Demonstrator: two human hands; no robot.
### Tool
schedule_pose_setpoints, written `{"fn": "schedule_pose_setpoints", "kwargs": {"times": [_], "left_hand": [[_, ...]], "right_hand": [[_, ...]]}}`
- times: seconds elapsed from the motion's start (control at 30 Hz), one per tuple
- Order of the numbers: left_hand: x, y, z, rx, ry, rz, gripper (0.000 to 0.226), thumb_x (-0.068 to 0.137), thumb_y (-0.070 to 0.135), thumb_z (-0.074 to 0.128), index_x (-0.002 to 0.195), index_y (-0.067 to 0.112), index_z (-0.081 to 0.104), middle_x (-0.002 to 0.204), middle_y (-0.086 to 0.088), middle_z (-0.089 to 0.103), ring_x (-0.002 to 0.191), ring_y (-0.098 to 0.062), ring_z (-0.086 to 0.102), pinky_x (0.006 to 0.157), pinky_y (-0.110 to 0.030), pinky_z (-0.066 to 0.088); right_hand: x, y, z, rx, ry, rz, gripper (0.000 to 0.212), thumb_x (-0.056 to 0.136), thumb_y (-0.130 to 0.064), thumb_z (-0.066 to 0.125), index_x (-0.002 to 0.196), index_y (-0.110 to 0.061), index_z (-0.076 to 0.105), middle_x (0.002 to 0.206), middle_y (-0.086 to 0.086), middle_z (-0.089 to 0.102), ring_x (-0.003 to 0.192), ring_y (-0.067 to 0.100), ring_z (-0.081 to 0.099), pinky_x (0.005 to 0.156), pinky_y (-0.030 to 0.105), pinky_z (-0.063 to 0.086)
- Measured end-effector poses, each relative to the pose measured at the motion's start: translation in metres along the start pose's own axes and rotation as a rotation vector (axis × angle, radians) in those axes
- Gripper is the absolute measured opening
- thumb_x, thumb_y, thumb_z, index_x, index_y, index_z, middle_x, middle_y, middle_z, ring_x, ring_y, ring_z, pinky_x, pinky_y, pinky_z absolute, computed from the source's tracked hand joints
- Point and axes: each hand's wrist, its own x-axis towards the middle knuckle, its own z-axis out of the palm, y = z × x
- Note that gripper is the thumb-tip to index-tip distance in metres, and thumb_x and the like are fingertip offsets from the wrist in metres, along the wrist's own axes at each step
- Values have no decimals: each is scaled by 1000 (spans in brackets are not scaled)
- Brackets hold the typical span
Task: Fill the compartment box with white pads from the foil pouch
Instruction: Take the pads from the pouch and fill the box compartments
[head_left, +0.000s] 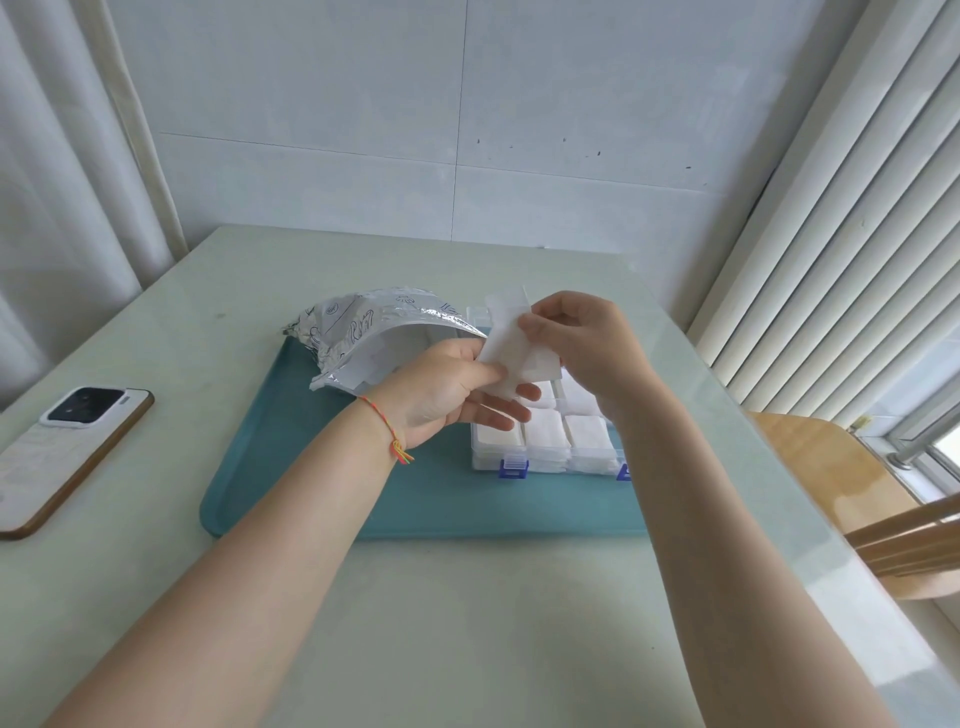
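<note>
A white pad (511, 345) is held above the box (545, 441), pinched at its lower end by the left hand (447, 389) and at its upper edge by the right hand (582, 343); the fingers (530, 325) of both are curled onto it. The near compartments of the box look already packed with pads, so the step is judged best done by folding or squaring the pad first (it looks longer than one cell), then pressing it flat into a free cell farther back. The pouch (374, 332) lies open on the tray (311, 467), just left of the box, its mouth toward the hands. A phone (62, 452) rests on the bench (467, 623), well apart; a chair (831, 493) stands to the right. Nothing is seen blocking the box.
</note>
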Motion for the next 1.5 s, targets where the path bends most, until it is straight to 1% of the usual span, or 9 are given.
{"fn": "schedule_pose_setpoints", "kwargs": {"times": [0.2,0.37,0.47,0.6,0.7,0.93,1.23,1.4,1.5], "left_hand": [[0,-2,0,-4,-18,-10,26,103,2,40,121,1,59,96,-17,72,75,-29,71,62,-29,56],[4,-1,3,-140,102,-12,31,99,-4,38,124,-5,57,97,-20,70,74,-31,72,59,-29,58],[5,1,3,-253,163,10,33,100,0,37,125,-4,57,101,-21,68,80,-33,72,61,-31,59],[5,6,3,-367,126,-5,41,105,26,32,120,5,64,108,-18,69,96,-36,68,71,-33,61],[3,7,2,-358,99,14,42,105,31,34,117,6,65,108,-17,69,98,-33,68,75,-34,61],[2,4,4,-291,174,43,34,96,-1,50,124,-20,49,111,-34,64,92,-41,68,69,-36,60],[3,1,6,-198,147,0,32,96,3,43,124,-4,56,99,-18,70,86,-33,69,49,-24,50],[3,0,4,-155,176,-21,31,90,5,56,121,2,55,80,-11,65,74,-26,67,46,-23,45],[2,1,5,-117,140,-11,17,91,4,56,108,6,59,73,-6,60,72,-25,66,46,-23,46]], "right_hand": [[0,-1,-2,108,64,28,5,91,-13,62,85,-14,64,75,-1,67,60,6,60,54,19,46],[3,-3,-12,246,303,40,4,90,-18,64,87,-16,66,77,-3,67,62,7,57,57,21,44],[0,-8,-17,365,125,90,5,88,-14,68,84,-12,69,71,0,66,55,11,51,51,22,37],[-7,-11,-6,168,-111,126,8,88,-14,69,86,-6,70,69,1,69,50,11,52,48,22,36],[-8,-11,-1,26,-91,132,12,87,-17,69,85,-6,70,63,-3,69,46,10,48,45,21,36],[-10,-8,1,-138,-177,108,13,82,-19,76,74,-12,69,56,-5,61,44,8,41,45,17,34],[-6,-8,-5,-409,-213,-79,10,87,-19,71,78,-22,68,52,-12,55,44,2,41,47,14,33],[-4,-8,-7,-454,-117,-179,5,90,-26,63,95,-27,65,68,0,55,54,10,43,54,25,37],[-7,-11,-5,-386,-95,-249,13,92,-26,61,101,-35,65,90,-3,56,72,10,54,67,20,43]]}}
